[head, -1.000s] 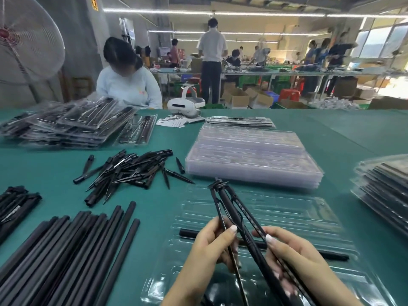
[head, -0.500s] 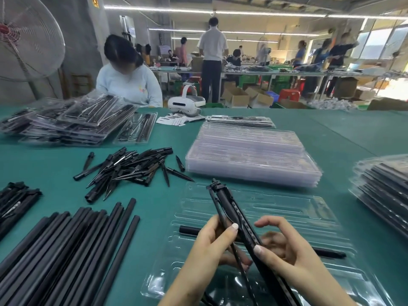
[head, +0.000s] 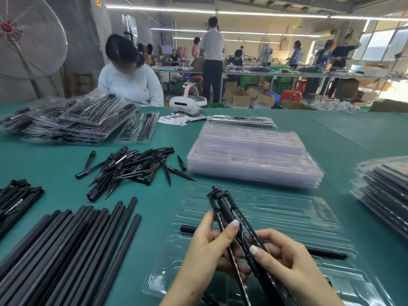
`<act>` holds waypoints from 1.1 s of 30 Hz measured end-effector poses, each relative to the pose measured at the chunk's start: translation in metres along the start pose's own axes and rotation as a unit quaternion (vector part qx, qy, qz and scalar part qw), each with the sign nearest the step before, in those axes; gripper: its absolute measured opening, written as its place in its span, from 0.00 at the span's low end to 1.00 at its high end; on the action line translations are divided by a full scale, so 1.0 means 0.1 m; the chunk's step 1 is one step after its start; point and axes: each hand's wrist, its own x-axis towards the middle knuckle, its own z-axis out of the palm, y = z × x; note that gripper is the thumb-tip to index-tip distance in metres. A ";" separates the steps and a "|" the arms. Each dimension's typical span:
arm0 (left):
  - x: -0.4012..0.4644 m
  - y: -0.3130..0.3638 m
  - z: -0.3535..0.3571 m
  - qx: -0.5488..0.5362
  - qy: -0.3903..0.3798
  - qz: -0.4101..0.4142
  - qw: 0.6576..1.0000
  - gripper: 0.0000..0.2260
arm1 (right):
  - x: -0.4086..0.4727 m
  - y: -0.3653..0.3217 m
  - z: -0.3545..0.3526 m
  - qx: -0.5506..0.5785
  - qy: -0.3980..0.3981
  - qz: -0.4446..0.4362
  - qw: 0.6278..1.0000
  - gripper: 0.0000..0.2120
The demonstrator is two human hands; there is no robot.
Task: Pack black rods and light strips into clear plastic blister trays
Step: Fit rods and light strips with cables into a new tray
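1. Your left hand and right hand both grip a bundle of light strips above the open tray.
2. One rod already lies in it.
3. Next, I judge, separate one strip and seat it in a free groove.
4. Spare trays wait farther along the counter.

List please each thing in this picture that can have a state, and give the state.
Left hand: grips the bundle of light strips.
Right hand: grips the same bundle.
Open blister tray: one black rod lies across it, other slots unfilled.
Stack of clear trays: empty.
Packed trays: filled, piled.
Floor fan: cannot tell if running.
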 end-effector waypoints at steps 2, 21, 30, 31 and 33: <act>0.00 0.00 0.00 0.003 0.012 -0.001 1.000 0.15 | -0.01 0.01 -0.01 0.003 -0.010 0.002 1.000 0.15; 0.05 0.10 -0.16 -0.041 0.033 -0.002 0.999 0.10 | 0.04 -0.05 0.08 -0.008 -0.020 0.085 0.996 0.20; 0.06 0.08 -0.17 -0.018 0.030 0.005 0.999 0.12 | 0.01 -0.03 0.14 0.206 -0.078 0.144 0.965 0.25; 0.06 0.08 -0.18 -0.012 0.031 0.011 0.999 0.12 | 0.01 -0.04 0.14 0.198 -0.076 0.141 0.967 0.25; 0.06 0.07 -0.18 -0.001 0.033 0.017 0.999 0.14 | 0.03 -0.06 0.14 0.161 -0.060 0.131 0.976 0.22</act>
